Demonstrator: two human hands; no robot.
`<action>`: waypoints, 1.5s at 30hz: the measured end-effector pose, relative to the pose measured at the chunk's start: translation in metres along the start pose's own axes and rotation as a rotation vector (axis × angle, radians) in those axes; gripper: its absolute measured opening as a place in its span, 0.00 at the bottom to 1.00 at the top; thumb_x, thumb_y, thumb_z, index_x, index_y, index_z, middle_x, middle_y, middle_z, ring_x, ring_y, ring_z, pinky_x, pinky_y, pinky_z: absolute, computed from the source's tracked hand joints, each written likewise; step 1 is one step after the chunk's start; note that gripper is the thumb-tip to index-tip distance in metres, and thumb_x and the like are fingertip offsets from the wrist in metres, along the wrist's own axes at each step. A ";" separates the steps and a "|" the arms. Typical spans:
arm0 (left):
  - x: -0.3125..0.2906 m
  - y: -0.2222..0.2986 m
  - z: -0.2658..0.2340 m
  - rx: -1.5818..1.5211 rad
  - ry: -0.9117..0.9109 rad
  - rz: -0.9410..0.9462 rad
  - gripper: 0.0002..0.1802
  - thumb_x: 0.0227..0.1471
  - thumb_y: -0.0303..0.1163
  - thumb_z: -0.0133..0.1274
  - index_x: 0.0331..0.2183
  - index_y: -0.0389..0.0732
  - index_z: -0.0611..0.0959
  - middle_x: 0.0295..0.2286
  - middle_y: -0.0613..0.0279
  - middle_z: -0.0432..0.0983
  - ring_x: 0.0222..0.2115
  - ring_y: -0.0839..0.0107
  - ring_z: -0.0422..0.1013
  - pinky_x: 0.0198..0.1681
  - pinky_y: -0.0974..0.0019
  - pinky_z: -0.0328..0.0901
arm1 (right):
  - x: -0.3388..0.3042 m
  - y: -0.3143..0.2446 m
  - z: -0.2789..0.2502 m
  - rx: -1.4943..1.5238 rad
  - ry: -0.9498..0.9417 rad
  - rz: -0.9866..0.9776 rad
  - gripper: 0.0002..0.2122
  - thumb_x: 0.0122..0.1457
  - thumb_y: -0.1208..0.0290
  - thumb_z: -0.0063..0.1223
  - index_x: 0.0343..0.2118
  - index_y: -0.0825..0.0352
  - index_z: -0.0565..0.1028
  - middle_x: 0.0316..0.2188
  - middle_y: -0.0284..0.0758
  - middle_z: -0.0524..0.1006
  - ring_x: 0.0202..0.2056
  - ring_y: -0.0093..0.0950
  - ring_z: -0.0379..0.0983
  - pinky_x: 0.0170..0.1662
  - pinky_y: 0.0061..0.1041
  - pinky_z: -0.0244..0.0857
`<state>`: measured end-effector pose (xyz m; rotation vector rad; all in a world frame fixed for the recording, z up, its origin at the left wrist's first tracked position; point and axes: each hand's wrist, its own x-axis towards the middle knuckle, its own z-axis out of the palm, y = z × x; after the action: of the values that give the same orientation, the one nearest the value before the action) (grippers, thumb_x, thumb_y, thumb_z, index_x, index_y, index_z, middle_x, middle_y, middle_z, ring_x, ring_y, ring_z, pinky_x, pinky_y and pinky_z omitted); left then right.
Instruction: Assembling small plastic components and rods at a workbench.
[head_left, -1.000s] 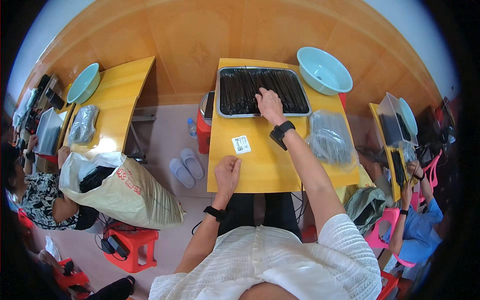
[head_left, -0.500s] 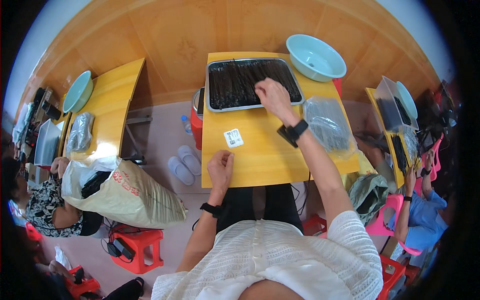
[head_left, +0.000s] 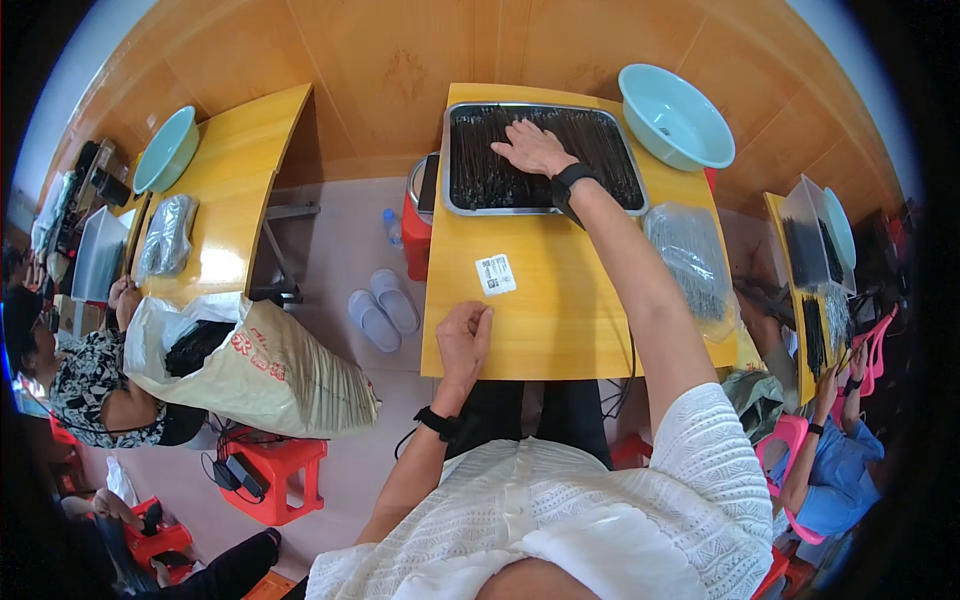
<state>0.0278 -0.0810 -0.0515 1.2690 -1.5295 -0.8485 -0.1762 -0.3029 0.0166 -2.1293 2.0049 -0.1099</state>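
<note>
My right hand [head_left: 535, 150] lies with fingers spread over many thin black strips [head_left: 595, 150], which fill a shallow metal tray [head_left: 520, 211] at the table's far side. The palm faces down and seems to touch the strips. By the table's near left edge, my left hand [head_left: 463, 343] rests with its fingers curled in; nothing shows in it. A small white printed card [head_left: 495, 274] lies just beyond that hand. To the right of the tray is a clear plastic bag [head_left: 687, 262] of thin dark pieces.
A light-blue basin [head_left: 676, 117] stands at the table's far right corner. On the left, a large pale sack [head_left: 270, 380] of black material bulges beside another table [head_left: 222, 235]. Slippers [head_left: 384, 310] lie on the floor. People sit at both sides.
My right hand has gone from bunched fingers at the tray's near side to spread flat, farther left and deeper over the strips. My left hand stays curled. The whole view has shifted a little.
</note>
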 end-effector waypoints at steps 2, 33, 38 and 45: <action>0.000 0.002 -0.001 0.002 0.012 0.004 0.04 0.43 0.23 0.54 0.23 0.33 0.76 0.16 0.57 0.70 0.13 0.73 0.65 0.18 0.72 0.60 | -0.002 -0.004 -0.002 -0.018 -0.029 0.006 0.26 0.57 0.50 0.31 0.49 0.68 0.63 0.54 0.40 0.59 0.59 0.34 0.47 0.57 0.44 0.42; 0.002 -0.014 -0.004 -0.007 -0.113 0.003 0.04 0.46 0.24 0.51 0.24 0.33 0.77 0.14 0.70 0.66 0.14 0.84 0.60 0.18 0.78 0.57 | -0.438 0.041 0.059 1.154 0.665 0.717 0.07 0.53 0.75 0.47 0.32 0.71 0.75 0.23 0.33 0.75 0.26 0.21 0.73 0.30 0.19 0.65; 0.002 -0.010 -0.003 -0.063 -0.160 -0.047 0.05 0.48 0.26 0.50 0.25 0.34 0.76 0.14 0.70 0.66 0.13 0.85 0.59 0.15 0.80 0.55 | -0.450 0.034 0.089 0.975 0.670 0.629 0.06 0.51 0.76 0.47 0.30 0.71 0.74 0.20 0.37 0.75 0.24 0.23 0.73 0.28 0.20 0.64; 0.003 -0.012 -0.005 -0.016 -0.156 -0.001 0.06 0.49 0.28 0.51 0.25 0.35 0.76 0.13 0.69 0.66 0.11 0.85 0.59 0.14 0.80 0.53 | -0.484 0.028 0.123 1.056 0.707 0.708 0.06 0.50 0.75 0.47 0.29 0.71 0.74 0.20 0.37 0.75 0.23 0.23 0.72 0.26 0.22 0.63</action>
<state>0.0363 -0.0863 -0.0602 1.2155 -1.6411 -0.9775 -0.2127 0.1893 -0.0646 -0.7079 2.0986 -1.5356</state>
